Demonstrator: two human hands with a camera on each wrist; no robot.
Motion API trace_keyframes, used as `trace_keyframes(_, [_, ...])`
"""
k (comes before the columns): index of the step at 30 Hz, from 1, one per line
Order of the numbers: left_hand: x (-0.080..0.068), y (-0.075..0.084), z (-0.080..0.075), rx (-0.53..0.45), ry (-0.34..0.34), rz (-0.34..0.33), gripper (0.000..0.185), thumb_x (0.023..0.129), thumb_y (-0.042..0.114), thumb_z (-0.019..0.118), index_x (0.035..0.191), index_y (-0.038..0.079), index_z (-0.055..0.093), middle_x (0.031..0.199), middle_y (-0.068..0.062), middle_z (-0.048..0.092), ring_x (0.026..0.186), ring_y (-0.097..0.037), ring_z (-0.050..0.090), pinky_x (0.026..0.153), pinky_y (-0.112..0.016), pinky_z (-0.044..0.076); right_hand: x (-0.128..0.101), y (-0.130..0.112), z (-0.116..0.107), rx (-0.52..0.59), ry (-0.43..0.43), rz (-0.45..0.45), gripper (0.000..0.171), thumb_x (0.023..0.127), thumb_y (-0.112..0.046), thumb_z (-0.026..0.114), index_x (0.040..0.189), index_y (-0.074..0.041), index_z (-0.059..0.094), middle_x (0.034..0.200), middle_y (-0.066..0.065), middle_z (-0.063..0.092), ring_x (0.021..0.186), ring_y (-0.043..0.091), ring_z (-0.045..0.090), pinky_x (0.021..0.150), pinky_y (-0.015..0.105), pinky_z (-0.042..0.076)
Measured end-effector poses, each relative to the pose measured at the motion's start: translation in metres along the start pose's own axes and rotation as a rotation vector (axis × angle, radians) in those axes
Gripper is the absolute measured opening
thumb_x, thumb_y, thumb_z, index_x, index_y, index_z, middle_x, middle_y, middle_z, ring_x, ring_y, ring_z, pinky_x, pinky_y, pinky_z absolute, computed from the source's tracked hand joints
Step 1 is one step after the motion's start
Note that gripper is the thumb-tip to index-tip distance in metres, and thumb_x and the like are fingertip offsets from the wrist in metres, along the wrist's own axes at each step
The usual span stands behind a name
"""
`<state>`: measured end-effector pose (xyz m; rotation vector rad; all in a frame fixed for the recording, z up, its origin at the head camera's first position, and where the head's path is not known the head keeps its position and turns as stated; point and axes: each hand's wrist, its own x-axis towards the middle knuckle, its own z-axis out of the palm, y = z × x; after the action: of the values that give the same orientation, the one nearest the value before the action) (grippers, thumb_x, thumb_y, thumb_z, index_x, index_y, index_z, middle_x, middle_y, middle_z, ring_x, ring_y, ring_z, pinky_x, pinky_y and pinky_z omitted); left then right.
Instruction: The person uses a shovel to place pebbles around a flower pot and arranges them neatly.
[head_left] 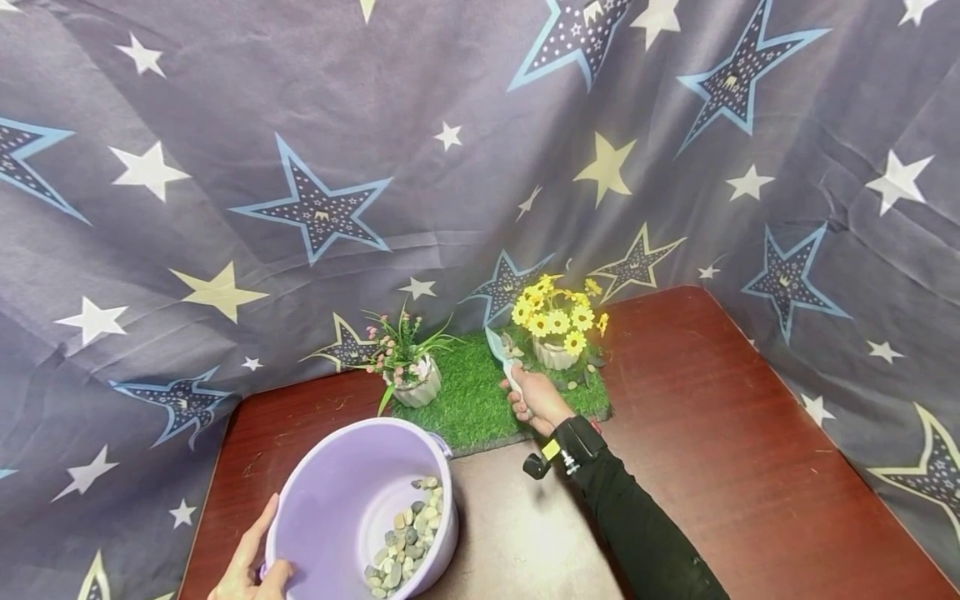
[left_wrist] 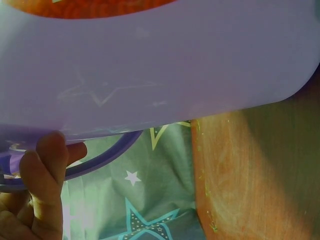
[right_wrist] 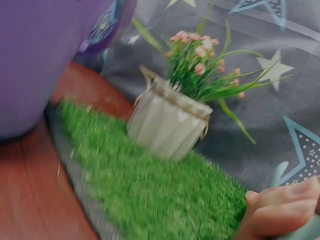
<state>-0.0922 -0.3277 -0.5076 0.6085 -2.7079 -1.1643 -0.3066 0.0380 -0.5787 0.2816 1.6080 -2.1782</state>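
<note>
A: We see the left hand point(head_left: 251, 567) gripping the near rim of the lilac bucket point(head_left: 341, 500), thumb inside, fingers curled under the lip and by the handle. Why hold it there?

B: We judge it is to steady and tilt the bucket, so the pebbles point(head_left: 405, 542) gather on its low right side. It stands on the wooden table point(head_left: 712, 450), just in front of the grass mat point(head_left: 472, 392).

A: And the right hand point(head_left: 534, 398)?

B: Its fingers are wrapped round the handle of a small pale scoop point(head_left: 501, 350), blade pointing up at the yellow flower pot point(head_left: 557, 352). We reckon the reach puts the scoop right beside that pot's base, where a few loose pebbles already lie on the grass.

A: Let us count. One bucket, one scoop, one mat.

B: Two pots on the mat: the yellow one at the right, the pink flower pot point(right_wrist: 170, 122) at the left, well apart. The pebbles in the bucket are a small heap, too many for us to count surely.
</note>
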Motion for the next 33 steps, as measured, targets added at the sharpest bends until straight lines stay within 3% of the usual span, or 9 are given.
trace_keyframes(4, [0.0, 0.001, 0.001, -0.022, 0.02, 0.016, 0.084, 0.079, -0.008, 0.061, 0.157, 0.023, 0.048, 0.1, 0.009, 0.079, 0.073, 0.006, 0.062, 0.057, -0.016, 0.052, -0.002, 0.005, -0.003, -0.154, 0.026, -0.052, 0.047, 0.112, -0.032, 0.038, 0.115, 0.01, 0.058, 0.06, -0.007, 0.039, 0.046, 0.002, 0.033, 0.04, 0.018, 0.029])
trace_keyframes(6, [0.0, 0.002, 0.001, -0.036, 0.027, 0.014, 0.084, 0.079, -0.008, 0.062, 0.156, 0.023, 0.049, 0.092, 0.03, 0.07, 0.072, 0.006, 0.062, 0.058, -0.015, 0.051, -0.003, 0.008, -0.005, -0.238, 0.05, -0.083, 0.047, 0.111, -0.031, 0.04, 0.114, 0.011, 0.06, 0.059, -0.006, 0.04, 0.044, 0.004, 0.034, 0.039, 0.019, 0.03])
trace_keyframes(8, [0.0, 0.001, 0.001, -0.047, 0.027, 0.007, 0.084, 0.079, -0.008, 0.062, 0.156, 0.024, 0.049, 0.09, 0.037, 0.063, 0.072, 0.006, 0.062, 0.057, -0.015, 0.052, -0.005, 0.01, -0.007, -0.332, 0.08, -0.113, 0.046, 0.111, -0.031, 0.043, 0.111, 0.011, 0.062, 0.058, -0.004, 0.042, 0.042, 0.006, 0.034, 0.038, 0.021, 0.031])
trace_keyframes(10, [0.0, 0.001, 0.001, -0.043, 0.025, -0.007, 0.084, 0.079, -0.007, 0.062, 0.156, 0.025, 0.049, 0.094, 0.027, 0.072, 0.072, 0.006, 0.063, 0.057, -0.016, 0.052, -0.006, 0.011, -0.008, -0.447, 0.124, -0.145, 0.045, 0.11, -0.031, 0.046, 0.106, 0.009, 0.066, 0.055, -0.003, 0.042, 0.039, 0.008, 0.034, 0.037, 0.024, 0.03])
trace_keyframes(12, [0.001, 0.0, 0.001, -0.031, 0.015, -0.006, 0.084, 0.08, -0.008, 0.062, 0.157, 0.024, 0.048, 0.103, 0.005, 0.08, 0.073, 0.005, 0.063, 0.058, -0.017, 0.052, -0.009, 0.011, -0.008, -0.582, 0.163, -0.183, 0.043, 0.109, -0.031, 0.047, 0.102, 0.005, 0.069, 0.053, -0.003, 0.041, 0.039, 0.01, 0.034, 0.039, 0.026, 0.031])
trace_keyframes(14, [0.002, 0.0, 0.0, -0.016, 0.001, -0.005, 0.085, 0.08, -0.008, 0.061, 0.158, 0.022, 0.046, 0.115, -0.016, 0.077, 0.074, 0.005, 0.063, 0.058, -0.017, 0.053, -0.012, 0.012, -0.008, -0.733, 0.198, -0.235, 0.042, 0.109, -0.032, 0.048, 0.096, 0.0, 0.071, 0.055, -0.004, 0.039, 0.043, 0.012, 0.036, 0.045, 0.028, 0.033])
trace_keyframes(17, [0.002, -0.002, -0.001, 0.006, -0.018, 0.011, 0.084, 0.081, -0.008, 0.06, 0.159, 0.019, 0.043, 0.125, -0.029, 0.069, 0.074, 0.005, 0.063, 0.059, -0.017, 0.052, -0.017, 0.012, -0.006, -0.9, 0.227, -0.31, 0.042, 0.108, -0.033, 0.049, 0.087, -0.003, 0.069, 0.059, -0.003, 0.039, 0.052, 0.014, 0.038, 0.057, 0.03, 0.037])
trace_keyframes(27, [0.003, -0.004, 0.001, -0.016, -0.013, 0.013, 0.084, 0.08, -0.008, 0.06, 0.158, 0.017, 0.044, 0.117, -0.027, 0.072, 0.072, 0.004, 0.063, 0.058, -0.018, 0.052, -0.047, 0.02, -0.011, -1.112, 0.266, -0.474, 0.031, 0.105, -0.029, 0.056, 0.082, -0.011, 0.066, 0.064, 0.0, 0.049, 0.059, 0.016, 0.046, 0.062, 0.035, 0.043])
trace_keyframes(33, [0.004, -0.003, 0.001, -0.024, -0.007, -0.025, 0.083, 0.079, -0.007, 0.06, 0.158, 0.015, 0.044, 0.118, -0.027, 0.072, 0.071, 0.004, 0.063, 0.057, -0.017, 0.052, -0.061, 0.027, -0.016, -1.097, 0.256, -0.427, 0.032, 0.104, -0.03, 0.059, 0.076, -0.013, 0.062, 0.06, -0.003, 0.042, 0.055, 0.015, 0.04, 0.059, 0.031, 0.037])
